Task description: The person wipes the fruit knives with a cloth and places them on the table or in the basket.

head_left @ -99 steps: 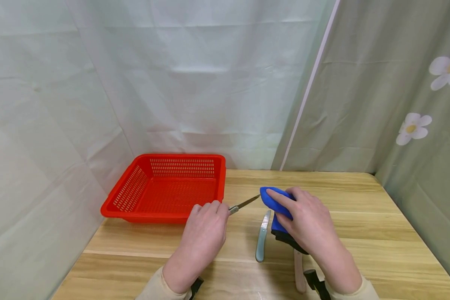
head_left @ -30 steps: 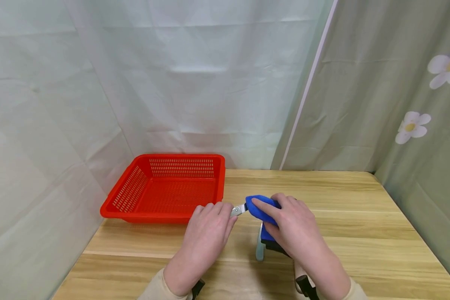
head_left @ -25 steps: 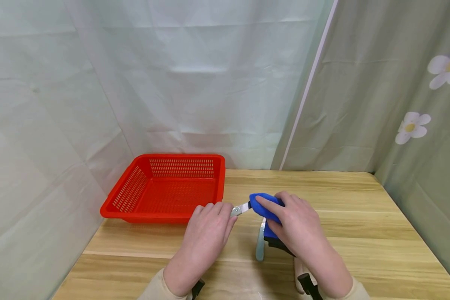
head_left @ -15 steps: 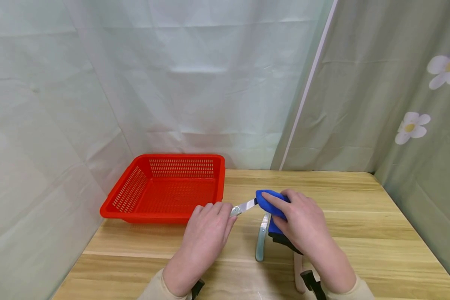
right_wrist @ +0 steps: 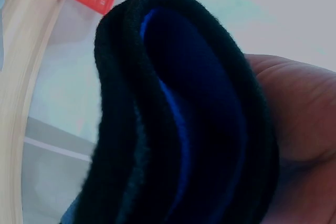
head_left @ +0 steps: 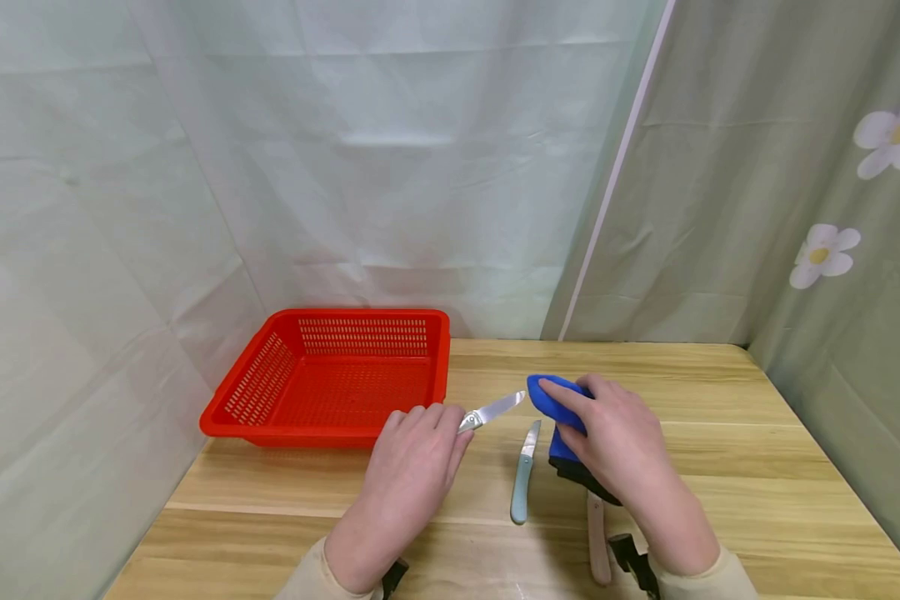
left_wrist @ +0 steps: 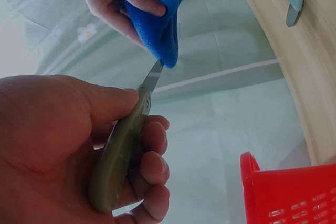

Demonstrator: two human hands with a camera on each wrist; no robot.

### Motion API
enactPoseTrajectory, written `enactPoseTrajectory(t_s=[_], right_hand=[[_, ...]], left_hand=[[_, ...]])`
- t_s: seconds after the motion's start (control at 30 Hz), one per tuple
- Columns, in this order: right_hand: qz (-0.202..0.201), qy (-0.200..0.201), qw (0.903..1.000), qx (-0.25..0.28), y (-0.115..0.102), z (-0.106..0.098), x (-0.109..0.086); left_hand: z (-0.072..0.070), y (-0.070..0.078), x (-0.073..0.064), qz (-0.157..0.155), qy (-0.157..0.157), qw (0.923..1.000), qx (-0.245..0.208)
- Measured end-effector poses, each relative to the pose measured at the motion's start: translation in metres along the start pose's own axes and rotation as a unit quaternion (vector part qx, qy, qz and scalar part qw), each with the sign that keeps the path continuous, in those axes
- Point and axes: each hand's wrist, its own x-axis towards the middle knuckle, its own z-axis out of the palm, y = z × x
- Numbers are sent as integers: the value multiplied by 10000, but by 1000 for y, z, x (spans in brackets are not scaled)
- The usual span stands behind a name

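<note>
One olive-handled steel knife (left_wrist: 121,145) gripped by your left hand (head_left: 416,467); one folded blue-and-black cloth (head_left: 547,402) held by your right hand (head_left: 621,437); one pale-blue-handled knife (head_left: 523,477) lies between.

So a second ago the blue cloth (head_left: 545,400) covered most of the blade on the green-handled knife (head_left: 492,410), and now it's back up at the tip, leaving nearly all the blade bare. The right hand (head_left: 613,429) went with it, toward the table's (head_left: 727,433) right edge and a bit toward the back edge. That uncovered the blue-handled knife's (head_left: 523,479) blade too. Compared with three seconds back, the green one's blade went from dark to bright silver.
</note>
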Motion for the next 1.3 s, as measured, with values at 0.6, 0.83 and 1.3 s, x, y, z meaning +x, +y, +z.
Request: enactPoseTrajectory(t_s=[0.6,0.83,1.3], right_hand=[[-652,203,9976,-64,-28,-2,-2],[-763,97,9970,-103,-41,2,-5],[-654,-148,9977,-70,-49,6,-6]], left_hand=[[0,-1,1,-20,-76,9999,-71],[2,-1,0,39,-24,10000,-84],[0,1,-1,73,-41,9999,-65]])
